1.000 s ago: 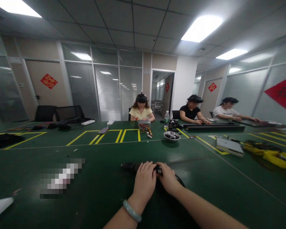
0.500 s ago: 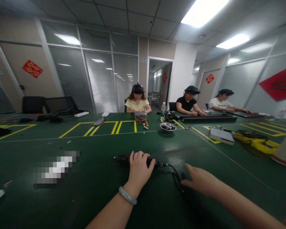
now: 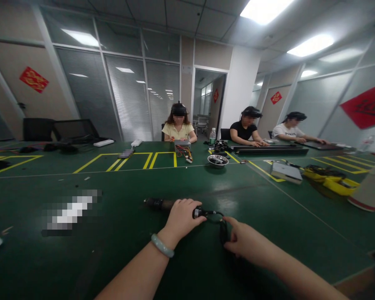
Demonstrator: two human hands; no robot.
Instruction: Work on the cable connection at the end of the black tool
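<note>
A black electric screwdriver (image 3: 158,203) lies on the green table, its tip toward the left. Over its rear body, my left hand (image 3: 183,216) is wrapped, with a bangle (image 3: 162,246) at the wrist. From the tool's right end a black cord (image 3: 223,231) loops out and folds back. My right hand (image 3: 248,241) has its index finger and thumb closed on this folded cord. Part of the tool's body is hidden under my left hand.
Beyond the hands are a metal bowl (image 3: 218,161) of small dark parts, a grey box with wires (image 3: 183,149), a silver box (image 3: 286,172) and yellow trays (image 3: 340,186). A blurred white strip (image 3: 73,211) lies left. Three people sit across the table.
My right hand has moved left and its fingers have closed on the cord. My left hand stays on the screwdriver, its fingers now turned more to the right. The view has shifted slightly.
</note>
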